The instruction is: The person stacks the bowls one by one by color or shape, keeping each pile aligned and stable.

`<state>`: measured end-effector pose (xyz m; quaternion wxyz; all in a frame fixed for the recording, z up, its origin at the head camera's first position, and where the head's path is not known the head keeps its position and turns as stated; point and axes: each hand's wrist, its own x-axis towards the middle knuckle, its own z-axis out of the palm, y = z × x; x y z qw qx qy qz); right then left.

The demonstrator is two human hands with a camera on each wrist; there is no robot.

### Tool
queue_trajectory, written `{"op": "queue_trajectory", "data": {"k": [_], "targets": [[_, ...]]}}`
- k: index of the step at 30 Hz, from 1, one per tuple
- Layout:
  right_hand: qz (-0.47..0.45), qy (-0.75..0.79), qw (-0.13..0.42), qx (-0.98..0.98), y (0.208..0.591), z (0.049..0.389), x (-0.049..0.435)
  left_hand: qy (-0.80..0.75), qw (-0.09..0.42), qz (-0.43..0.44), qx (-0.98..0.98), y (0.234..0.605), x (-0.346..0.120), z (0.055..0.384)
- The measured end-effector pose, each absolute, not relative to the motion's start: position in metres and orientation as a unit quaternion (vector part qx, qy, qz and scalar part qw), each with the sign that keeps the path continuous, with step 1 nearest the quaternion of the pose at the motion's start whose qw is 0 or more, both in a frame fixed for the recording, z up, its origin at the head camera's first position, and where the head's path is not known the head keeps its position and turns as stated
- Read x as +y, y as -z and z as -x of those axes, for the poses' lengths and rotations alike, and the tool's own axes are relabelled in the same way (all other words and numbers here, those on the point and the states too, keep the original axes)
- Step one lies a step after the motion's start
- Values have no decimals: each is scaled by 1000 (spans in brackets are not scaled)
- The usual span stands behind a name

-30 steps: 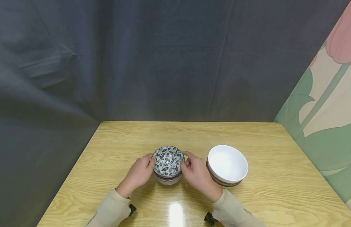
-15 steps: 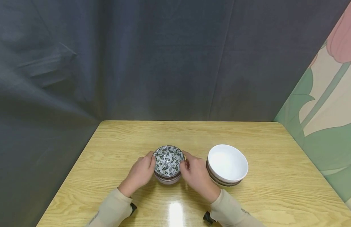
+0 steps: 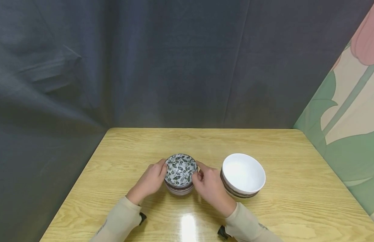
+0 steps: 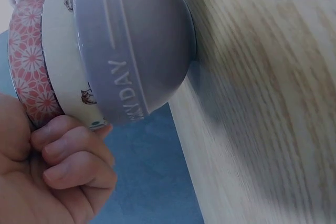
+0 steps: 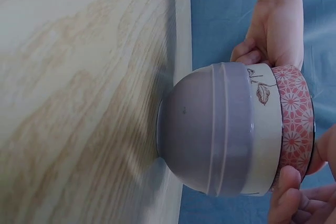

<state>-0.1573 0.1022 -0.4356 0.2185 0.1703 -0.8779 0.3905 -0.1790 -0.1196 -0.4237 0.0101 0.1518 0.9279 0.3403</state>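
Note:
In the head view, a floral-lined bowl (image 3: pixel 180 171) tops a stack of three at the table's middle. Outside, this top bowl (image 5: pixel 294 121) has a red-and-white flower pattern. Below it sit a cream bowl with brown prints (image 5: pixel 266 129) and a greyish-purple bowl (image 4: pixel 152 35), embossed "MY DAY", whose foot stands on the table. My left hand (image 3: pixel 153 178) grips the top bowl's left side, thumb by the rim and other fingers curled near the cream bowl. Opposite, my right hand (image 3: pixel 211 186) pinches the same bowl's right rim between thumb and fingers.
Right of my right hand, a white bowl (image 3: pixel 243 173) rests on a darker, brownish bowl (image 3: pixel 242 195). The wooden table (image 3: pixel 295 188) meets a dark cloth (image 3: pixel 187 74) behind and at left. A tulip-patterned surface (image 3: pixel 353 151) borders its right side.
My left hand and the top bowl's left rim have shifted slightly right. The right hand keeps its hold, and the pair of bowls at right stays in place.

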Motion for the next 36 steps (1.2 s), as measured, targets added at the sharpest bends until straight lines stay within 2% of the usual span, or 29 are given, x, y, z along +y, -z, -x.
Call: {"op": "queue_trajectory", "data": {"k": [3, 11, 20, 29, 36], "targets": [[-174, -391, 225, -875, 435, 157, 103, -346, 16, -158, 925, 423, -121, 181], [-156, -415, 200, -874, 436, 158, 102, -346, 13, -158, 925, 423, -122, 179], [-151, -400, 219, -877, 437, 158, 101, -348, 5, -157, 924, 422, -120, 179], [-104, -420, 141, -890, 436, 154, 100, -350, 50, -111, 929, 421, -119, 176], [-102, -409, 133, -897, 435, 155, 101, -366, 70, -103, 922, 422, -116, 175]]}}
